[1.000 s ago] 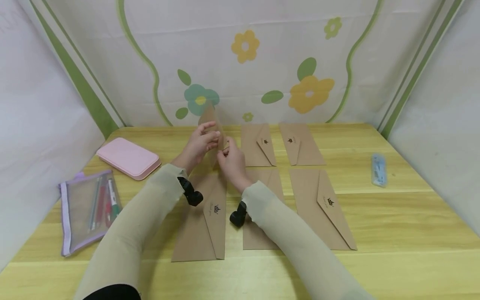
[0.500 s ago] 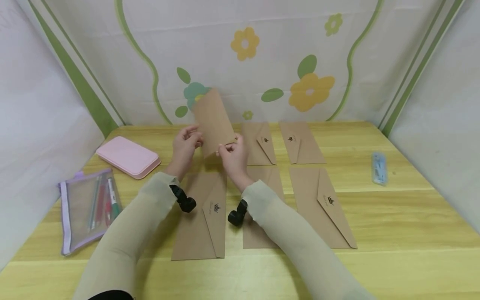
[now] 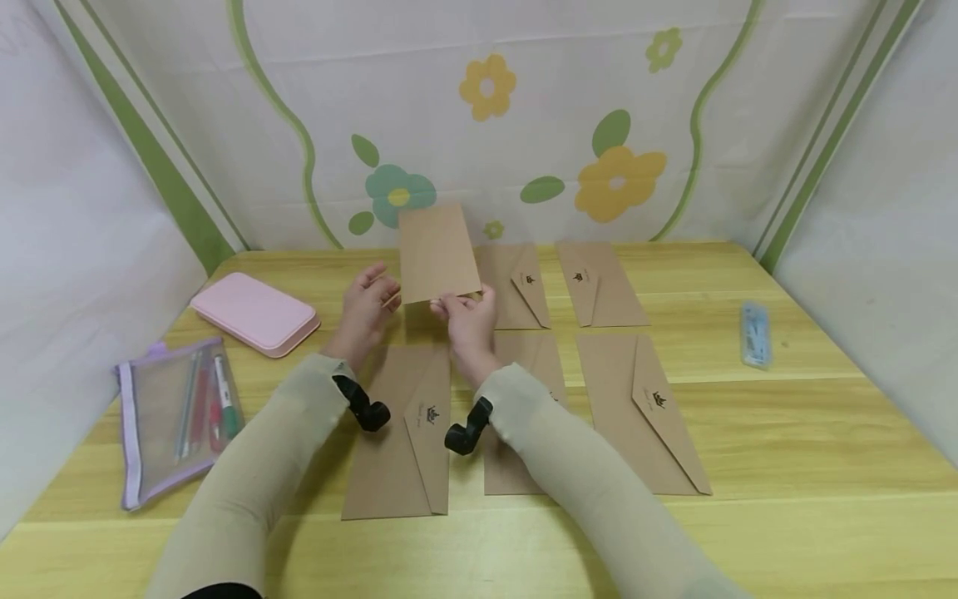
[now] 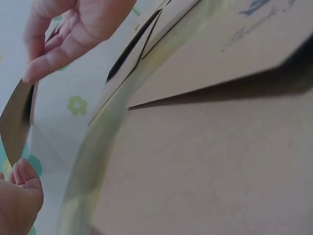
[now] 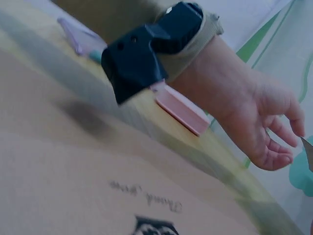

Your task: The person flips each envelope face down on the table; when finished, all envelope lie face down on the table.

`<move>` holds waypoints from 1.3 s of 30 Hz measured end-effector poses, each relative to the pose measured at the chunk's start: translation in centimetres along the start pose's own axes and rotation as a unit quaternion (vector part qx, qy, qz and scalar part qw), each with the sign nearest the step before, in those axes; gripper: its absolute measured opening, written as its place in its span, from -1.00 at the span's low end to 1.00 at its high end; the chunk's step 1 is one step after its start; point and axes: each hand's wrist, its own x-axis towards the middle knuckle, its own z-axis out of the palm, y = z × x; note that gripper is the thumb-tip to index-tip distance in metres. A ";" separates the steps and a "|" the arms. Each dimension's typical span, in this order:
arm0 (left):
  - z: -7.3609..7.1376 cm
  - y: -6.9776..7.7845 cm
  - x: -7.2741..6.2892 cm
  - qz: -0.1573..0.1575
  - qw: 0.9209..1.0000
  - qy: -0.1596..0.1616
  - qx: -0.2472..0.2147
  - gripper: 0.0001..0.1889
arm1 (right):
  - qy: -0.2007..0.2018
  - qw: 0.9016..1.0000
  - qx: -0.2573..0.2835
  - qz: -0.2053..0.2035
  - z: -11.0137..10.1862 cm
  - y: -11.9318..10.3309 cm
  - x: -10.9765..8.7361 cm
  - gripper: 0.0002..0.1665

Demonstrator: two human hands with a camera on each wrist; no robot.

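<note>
- Brown paper envelope, raised (image 3: 437,254), plain face toward the head camera, tilted, off the table (image 3: 808,449), at the back left in front of the flower-print backdrop (image 3: 284,58).
- Right hand (image 3: 470,324): thumb and fingers pinching its lower edge, right of the middle.
- Left hand (image 3: 364,312): just beside its left edge, fingers loosely bent, gripping nothing. Fingertip contact with the paper: can't tell.
- Five more brown envelopes lie flat: back-middle envelope (image 3: 505,295), back-right envelope (image 3: 609,287), front-left envelope (image 3: 389,433), front-middle envelope (image 3: 516,358), front-right envelope (image 3: 636,416).
- Front-left one sits nearest the left forearm, crown print on the flap. Front-middle one partly hidden under the right sleeve (image 3: 572,457).
- Left side of table: pink case (image 3: 256,314), closed; below it, lavender mesh pouch (image 3: 150,416) with pens (image 3: 200,399) inside.
- Far right: small blue translucent item (image 3: 756,335), contents too blurred to identify.
- Black mount (image 3: 362,405) on the left wrist, similar one on the right.
</note>
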 end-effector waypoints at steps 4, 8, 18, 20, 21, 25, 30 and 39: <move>0.2 -0.5 -0.1 0.002 0.999 -0.009 0.043 -0.72 | 0.022 0.999 0.033 0.034 0.2 0.5 -0.3 -0.31; 0.3 -0.9 -0.1 0.005 0.998 -0.005 0.058 -0.59 | 0.024 0.998 0.038 0.047 0.3 1.0 -0.5 -0.20; -0.2 -1.0 0.4 0.028 0.994 -0.006 0.106 -0.54 | -0.026 0.993 -0.118 0.004 -0.7 0.4 0.1 -0.31; -0.6 -0.6 0.4 0.038 0.992 -0.016 0.121 -0.52 | -0.052 0.979 -0.196 -0.008 -1.1 -0.1 0.6 -0.25; -0.7 -0.3 0.4 0.042 0.991 -0.019 0.129 -0.51 | -0.064 0.969 -0.238 -0.012 -1.4 -0.3 0.8 -0.20; -1.3 1.0 -0.1 0.024 0.986 -0.044 0.157 -0.47 | -0.120 0.917 -0.381 -0.010 -2.3 -1.3 1.6 -0.14; -2.2 2.0 -0.3 -0.010 0.970 -0.070 0.232 -0.43 | -0.202 0.862 -0.464 0.019 -2.7 -2.1 2.3 -0.14; -4.9 0.0 1.9 0.008 0.929 -0.086 0.359 -0.45 | -0.259 0.817 -0.512 0.055 -3.0 -1.5 3.1 -0.26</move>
